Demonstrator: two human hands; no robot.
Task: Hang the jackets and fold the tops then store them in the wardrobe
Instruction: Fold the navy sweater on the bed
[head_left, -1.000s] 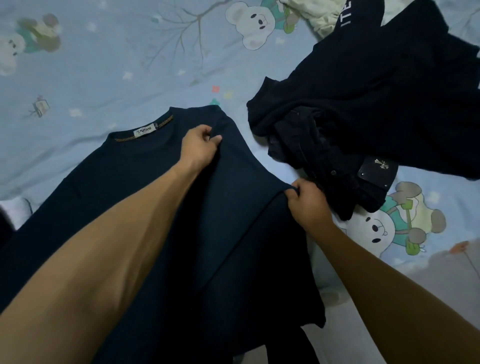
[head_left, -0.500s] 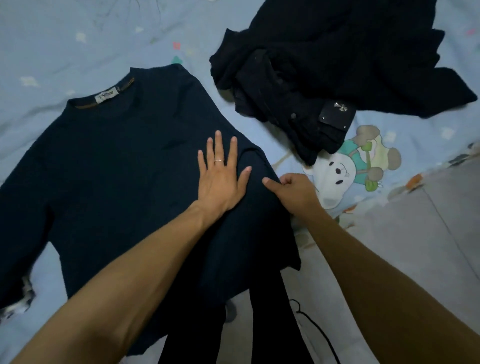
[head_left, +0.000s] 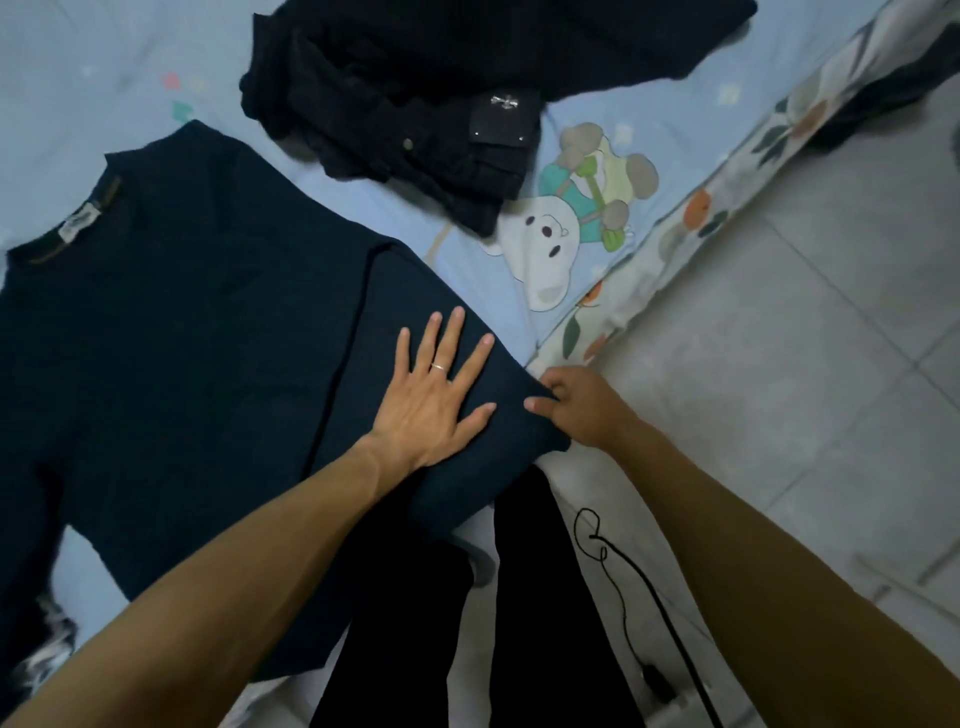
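The folded-over side of the dark navy knit top is pressed flat under the left hand, fingers spread; just right of it, the top's edge is pinched in the right hand.

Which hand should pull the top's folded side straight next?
Right hand, probably: it already pinches the top's edge near the bed's side, while the left hand lies flat holding the fold down.

A bed with a pale blue sheet (printed with cartoon bears) carries the clothes. A dark navy top lies spread flat on it, neck label showing. Beyond it, near the bed's edge, sits a heap of black clothes. Beside the bed is a grey tiled floor.
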